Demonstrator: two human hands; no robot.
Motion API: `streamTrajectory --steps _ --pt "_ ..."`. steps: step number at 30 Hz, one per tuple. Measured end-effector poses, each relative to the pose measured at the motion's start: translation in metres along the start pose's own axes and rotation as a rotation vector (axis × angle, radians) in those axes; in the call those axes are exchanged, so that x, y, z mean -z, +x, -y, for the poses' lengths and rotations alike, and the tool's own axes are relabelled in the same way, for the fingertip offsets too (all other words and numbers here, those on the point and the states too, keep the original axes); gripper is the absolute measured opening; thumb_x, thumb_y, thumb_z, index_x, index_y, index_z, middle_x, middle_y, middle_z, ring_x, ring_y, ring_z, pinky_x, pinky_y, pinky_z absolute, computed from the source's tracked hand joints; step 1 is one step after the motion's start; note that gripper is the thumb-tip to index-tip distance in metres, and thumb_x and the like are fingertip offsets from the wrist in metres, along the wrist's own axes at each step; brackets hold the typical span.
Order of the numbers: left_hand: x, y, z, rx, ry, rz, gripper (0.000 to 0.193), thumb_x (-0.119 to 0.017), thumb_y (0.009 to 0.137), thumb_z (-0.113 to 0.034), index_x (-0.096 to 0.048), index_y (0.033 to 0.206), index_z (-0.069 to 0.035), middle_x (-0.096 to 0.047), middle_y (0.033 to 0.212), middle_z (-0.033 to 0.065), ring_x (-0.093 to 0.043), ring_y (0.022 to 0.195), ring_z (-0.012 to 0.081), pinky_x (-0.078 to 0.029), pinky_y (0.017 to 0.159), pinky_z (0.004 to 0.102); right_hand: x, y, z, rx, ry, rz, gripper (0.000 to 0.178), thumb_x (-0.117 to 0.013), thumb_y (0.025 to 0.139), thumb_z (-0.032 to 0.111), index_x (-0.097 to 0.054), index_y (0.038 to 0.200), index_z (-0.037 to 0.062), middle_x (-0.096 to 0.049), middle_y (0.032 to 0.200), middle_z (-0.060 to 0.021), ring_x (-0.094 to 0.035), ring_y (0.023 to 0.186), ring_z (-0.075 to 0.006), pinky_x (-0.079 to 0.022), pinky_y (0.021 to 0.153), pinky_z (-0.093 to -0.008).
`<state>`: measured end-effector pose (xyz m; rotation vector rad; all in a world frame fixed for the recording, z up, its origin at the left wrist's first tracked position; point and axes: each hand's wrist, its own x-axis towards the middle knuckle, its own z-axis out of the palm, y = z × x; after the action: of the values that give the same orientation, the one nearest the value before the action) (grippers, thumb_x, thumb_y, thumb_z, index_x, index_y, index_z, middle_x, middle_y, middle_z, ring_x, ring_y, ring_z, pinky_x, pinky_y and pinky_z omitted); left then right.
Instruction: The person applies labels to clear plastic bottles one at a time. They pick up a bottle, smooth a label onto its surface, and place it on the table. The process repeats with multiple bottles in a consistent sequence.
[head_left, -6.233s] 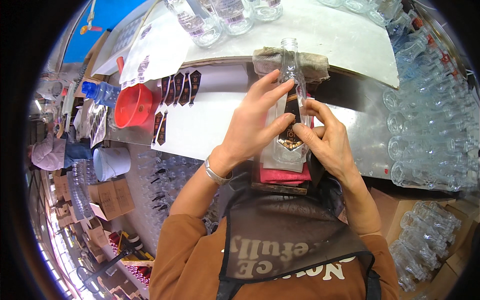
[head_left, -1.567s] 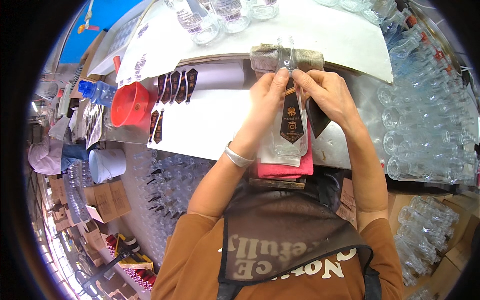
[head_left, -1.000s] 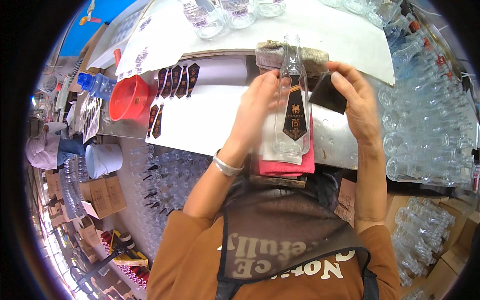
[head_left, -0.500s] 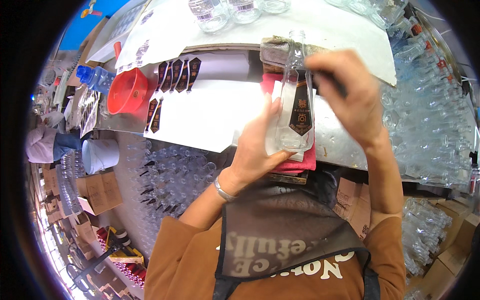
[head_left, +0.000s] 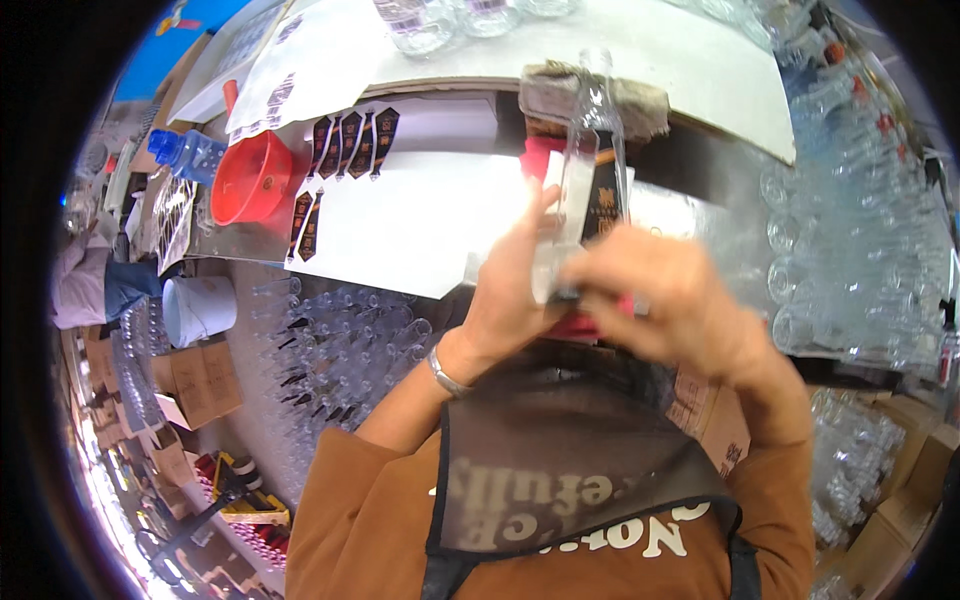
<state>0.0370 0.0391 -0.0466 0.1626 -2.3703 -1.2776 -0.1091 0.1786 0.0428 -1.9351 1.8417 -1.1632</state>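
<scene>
A clear glass bottle (head_left: 594,105) with a long black tie-shaped label (head_left: 604,190) leans upright in front of me. My left hand (head_left: 510,262) grips its left side and lower part. My right hand (head_left: 665,295), smeared by motion, is closed at the bottle's lower front and covers the label's bottom end. A small dark piece (head_left: 566,294) sticks out from its fingers; its kind is not clear. Behind the bottle's neck lies a worn, cloth-wrapped block (head_left: 645,105), and a red cloth (head_left: 540,158) shows beneath the bottle.
White label sheets (head_left: 420,220) with several black labels (head_left: 352,145) lie to the left, near a red plastic dipper (head_left: 250,178) and a blue-capped bottle (head_left: 186,155). Glass bottles (head_left: 840,270) crowd the right side. More bottles (head_left: 350,340) stand below the table's left edge.
My right hand has moved down from beside the bottle's neck to its base, with the dark piece in it. The left hand stays on the bottle, which has turned slightly.
</scene>
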Motion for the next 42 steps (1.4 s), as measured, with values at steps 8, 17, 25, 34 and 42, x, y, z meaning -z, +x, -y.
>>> streamTrajectory --steps 8,17,25,34,42 --pt "0.000 0.007 0.003 0.002 -0.069 -0.054 0.101 -0.082 0.067 -0.003 -0.030 0.154 0.002 -0.053 0.143 0.0207 -0.061 0.120 0.0331 -0.049 0.103 0.0408 -0.006 -0.021 -0.005 0.056 0.102 0.031 0.025 -0.071 0.071 -0.008 -0.070 0.096 0.0000 -0.071 0.102 -0.0113 -0.068 0.095 -0.0263 -0.055 0.084 -0.0355" --pt "0.001 0.001 0.004 0.025 -0.074 -0.043 0.099 -0.080 0.066 -0.001 -0.033 0.153 -0.002 -0.055 0.139 0.0197 -0.061 0.121 0.0332 -0.049 0.103 0.0407 -0.020 -0.063 -0.006 -0.049 0.267 -0.092 0.027 -0.067 0.074 -0.001 -0.070 0.100 0.0053 -0.070 0.092 -0.0103 -0.067 0.081 -0.0275 -0.055 0.076 -0.0366" --pt "0.004 0.001 -0.005 0.065 -0.073 0.018 0.110 -0.079 0.069 0.000 -0.017 0.159 -0.004 -0.045 0.152 0.0208 -0.056 0.128 0.0309 -0.045 0.106 0.0395 0.034 0.035 -0.070 -0.310 0.022 -0.428 0.032 -0.065 0.092 0.011 -0.067 0.122 0.0012 -0.073 0.101 -0.0161 -0.071 0.093 -0.0197 -0.055 0.082 -0.0310" --pt "0.015 0.038 0.000 0.383 -0.486 -0.059 0.078 -0.077 0.088 -0.019 -0.037 0.152 0.003 -0.057 0.140 0.0188 -0.059 0.125 0.0254 -0.047 0.103 0.0392 0.042 0.051 -0.081 -0.284 0.123 -0.549 0.029 -0.061 0.093 0.011 -0.068 0.120 0.0015 -0.073 0.102 -0.0113 -0.068 0.088 -0.0164 -0.054 0.081 -0.0287" --pt "0.009 0.124 0.012 0.582 -0.388 0.070 0.047 -0.058 0.100 -0.053 -0.062 0.085 -0.008 -0.038 0.069 -0.0083 -0.033 0.060 0.0041 -0.030 0.056 0.0229 0.033 0.004 -0.075 -0.470 0.570 -0.684 0.028 -0.059 0.098 0.009 -0.067 0.123 -0.0005 -0.070 0.108 -0.0052 -0.064 0.096 -0.0102 -0.052 0.087 -0.0242"
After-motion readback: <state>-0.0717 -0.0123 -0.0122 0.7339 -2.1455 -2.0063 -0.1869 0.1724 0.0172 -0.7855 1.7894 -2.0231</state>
